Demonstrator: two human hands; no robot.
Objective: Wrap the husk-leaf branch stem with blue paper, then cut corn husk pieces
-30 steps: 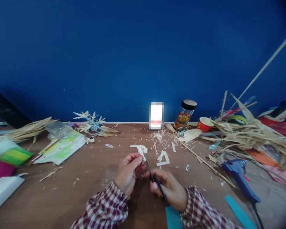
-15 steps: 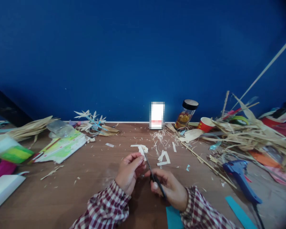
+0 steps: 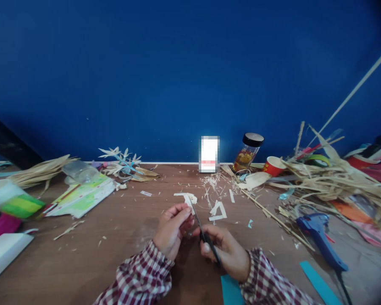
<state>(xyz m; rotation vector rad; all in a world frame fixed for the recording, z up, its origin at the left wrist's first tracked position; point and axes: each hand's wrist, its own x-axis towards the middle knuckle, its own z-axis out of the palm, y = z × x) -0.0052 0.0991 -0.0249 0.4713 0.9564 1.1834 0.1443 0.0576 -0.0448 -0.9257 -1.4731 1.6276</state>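
Observation:
My left hand pinches a small pale strip between thumb and fingers, just above the wooden table. My right hand is closed round the black handles of a pair of scissors. Their blades point up and left and meet the strip at my left fingertips. Both sleeves are red-and-white check. Just beyond my hands lie a pale triangle of strips and several cut scraps.
A blue glue gun lies at the right, beside a heap of dry straw. A black-lidded jar and red cup stand by the blue wall. Teal paper pieces lie near me. Papers and a green-banded cup fill the left.
Almost nothing: my hands stay together with the scissors at the strip; the view shifted very slightly.

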